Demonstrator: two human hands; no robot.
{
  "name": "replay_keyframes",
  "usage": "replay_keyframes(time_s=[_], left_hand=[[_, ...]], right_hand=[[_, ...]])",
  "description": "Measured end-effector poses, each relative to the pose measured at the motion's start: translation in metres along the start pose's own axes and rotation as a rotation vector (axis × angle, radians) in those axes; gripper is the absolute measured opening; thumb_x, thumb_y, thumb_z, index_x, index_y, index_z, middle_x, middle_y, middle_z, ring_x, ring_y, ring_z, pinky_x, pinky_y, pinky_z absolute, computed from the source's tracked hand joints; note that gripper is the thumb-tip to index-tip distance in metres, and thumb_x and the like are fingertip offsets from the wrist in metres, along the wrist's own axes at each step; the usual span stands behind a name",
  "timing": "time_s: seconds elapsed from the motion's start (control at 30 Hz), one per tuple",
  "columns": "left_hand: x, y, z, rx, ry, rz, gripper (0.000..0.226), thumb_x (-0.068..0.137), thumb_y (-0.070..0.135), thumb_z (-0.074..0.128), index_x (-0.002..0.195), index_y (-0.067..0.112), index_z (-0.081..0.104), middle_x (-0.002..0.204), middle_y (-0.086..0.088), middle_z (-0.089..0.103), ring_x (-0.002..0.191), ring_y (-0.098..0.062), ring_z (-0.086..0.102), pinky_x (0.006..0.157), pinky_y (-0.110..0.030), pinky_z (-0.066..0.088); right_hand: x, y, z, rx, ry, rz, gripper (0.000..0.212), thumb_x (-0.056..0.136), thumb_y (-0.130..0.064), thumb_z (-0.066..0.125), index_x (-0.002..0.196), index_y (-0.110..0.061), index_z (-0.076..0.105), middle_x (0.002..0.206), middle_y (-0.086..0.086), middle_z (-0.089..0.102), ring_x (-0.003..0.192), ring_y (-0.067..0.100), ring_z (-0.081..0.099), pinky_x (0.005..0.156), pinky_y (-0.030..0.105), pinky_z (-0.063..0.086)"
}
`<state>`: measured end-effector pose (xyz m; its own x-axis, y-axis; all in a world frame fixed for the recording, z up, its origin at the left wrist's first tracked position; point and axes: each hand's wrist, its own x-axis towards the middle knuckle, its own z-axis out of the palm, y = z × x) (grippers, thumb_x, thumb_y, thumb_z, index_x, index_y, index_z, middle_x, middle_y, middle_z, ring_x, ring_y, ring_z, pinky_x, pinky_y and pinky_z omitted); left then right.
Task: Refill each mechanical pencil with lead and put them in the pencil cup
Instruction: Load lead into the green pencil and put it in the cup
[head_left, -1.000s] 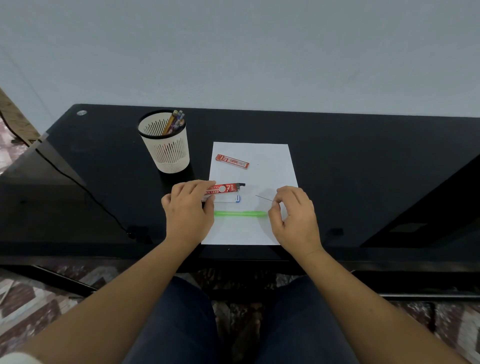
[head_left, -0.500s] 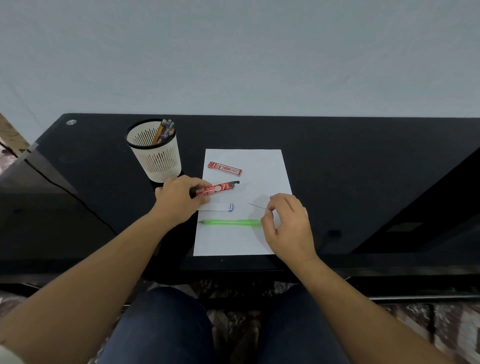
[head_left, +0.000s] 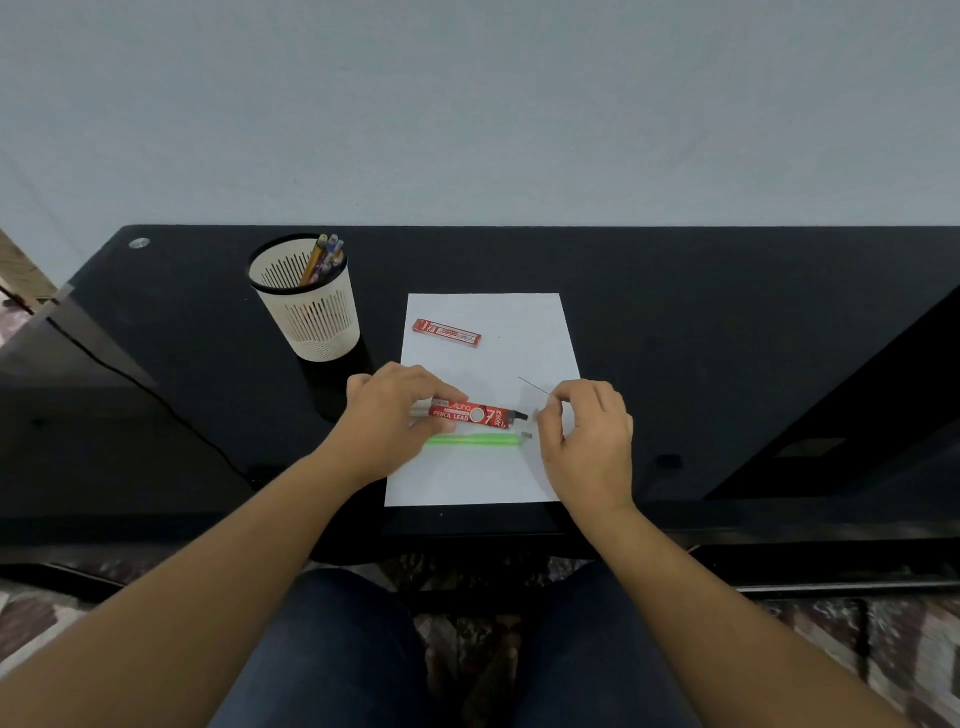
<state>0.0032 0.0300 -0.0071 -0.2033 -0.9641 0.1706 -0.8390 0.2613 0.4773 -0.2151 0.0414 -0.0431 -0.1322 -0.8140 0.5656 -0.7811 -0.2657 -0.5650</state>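
Desk (head_left: 727, 338): black, glossy, set against a pale wall.

Paper (head_left: 488, 478): one white sheet, lying flat at the near edge of the desk, between the two hands.

Cup (head_left: 317, 317): white, slotted, black rim. It stands upright on the desk, left of the paper's far corner. Several pencils (head_left: 324, 257) lean against its right side.

Left hand (head_left: 389, 421): fingers and thumb curled round the left end of the case. The hand lies over the paper's left edge.

Right hand (head_left: 587, 436): thumb and forefinger pinch one end of the lead; the other fingers are loosely curled. The hand lies over the paper's right edge.

Green pencil (head_left: 472, 440): lies flat on the paper, crosswise, tip to the right. It is just nearer than the case and between the hands, and neither hand grips it.

Case (head_left: 478, 414): red, marked PENCIL LEAD, held level with its black end towards the right hand. Whether it touches the paper cannot be told.

Second case (head_left: 447, 333): red, lying on the far part of the paper, apart from both hands.

Lead (head_left: 534, 386): a thin dark line, slanting up and to the left from the right fingertips
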Motion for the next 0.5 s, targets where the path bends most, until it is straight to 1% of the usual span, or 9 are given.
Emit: replay_keyframes(time_s=[0.07,0.17,0.23,0.3,0.4,0.5], left_hand=[[-0.005,-0.001,0.005,-0.022,0.016,0.044,0.029,0.083,0.031,0.073,0.109,0.043,0.067,0.110,0.019,0.063,0.111,-0.004,0.049,0.096,-0.033,0.021],[-0.011,0.000,0.009,-0.051,0.034,0.080,0.029,0.083,0.028,0.074,0.109,0.040,0.068,0.107,0.018,0.063,0.107,-0.004,0.054,0.094,-0.036,0.025],[-0.013,0.001,0.010,-0.067,0.039,0.082,0.029,0.083,0.028,0.074,0.109,0.039,0.069,0.107,0.018,0.063,0.105,-0.004,0.055,0.094,-0.038,0.027],[-0.015,0.003,0.011,-0.061,0.032,0.059,0.029,0.084,0.030,0.073,0.111,0.039,0.068,0.106,0.019,0.062,0.102,-0.003,0.055,0.094,-0.038,0.026],[-0.017,0.007,0.012,-0.032,0.018,0.025,0.030,0.085,0.035,0.071,0.114,0.041,0.066,0.100,0.020,0.058,0.095,-0.003,0.055,0.094,-0.037,0.025],[-0.018,0.010,0.011,-0.022,0.003,-0.002,0.029,0.086,0.037,0.069,0.115,0.041,0.065,0.098,0.018,0.057,0.095,-0.003,0.054,0.094,-0.036,0.022]], right_hand=[[0.001,0.000,0.001,0.003,-0.022,-0.014,0.005,0.086,-0.019,0.056,0.085,-0.017,0.061,0.088,-0.003,0.060,0.082,0.012,0.051,0.074,0.028,0.039],[0.001,-0.002,0.001,0.014,-0.051,-0.053,0.020,0.087,-0.028,0.044,0.085,-0.017,0.061,0.089,-0.004,0.060,0.083,0.011,0.051,0.075,0.028,0.039],[0.000,-0.002,0.001,0.014,-0.057,-0.077,0.022,0.087,-0.029,0.043,0.085,-0.017,0.061,0.089,-0.003,0.061,0.084,0.012,0.052,0.075,0.029,0.040],[0.000,-0.001,0.000,0.000,-0.057,-0.098,0.021,0.087,-0.028,0.044,0.085,-0.017,0.061,0.088,-0.003,0.061,0.084,0.013,0.052,0.074,0.031,0.040],[0.000,-0.002,0.001,-0.032,-0.048,-0.106,0.010,0.086,-0.021,0.053,0.084,-0.016,0.061,0.087,-0.002,0.060,0.083,0.014,0.053,0.073,0.032,0.040],[0.000,-0.003,0.001,-0.063,-0.038,-0.091,0.002,0.084,-0.015,0.058,0.083,-0.016,0.060,0.086,-0.002,0.059,0.081,0.014,0.051,0.071,0.032,0.040]])
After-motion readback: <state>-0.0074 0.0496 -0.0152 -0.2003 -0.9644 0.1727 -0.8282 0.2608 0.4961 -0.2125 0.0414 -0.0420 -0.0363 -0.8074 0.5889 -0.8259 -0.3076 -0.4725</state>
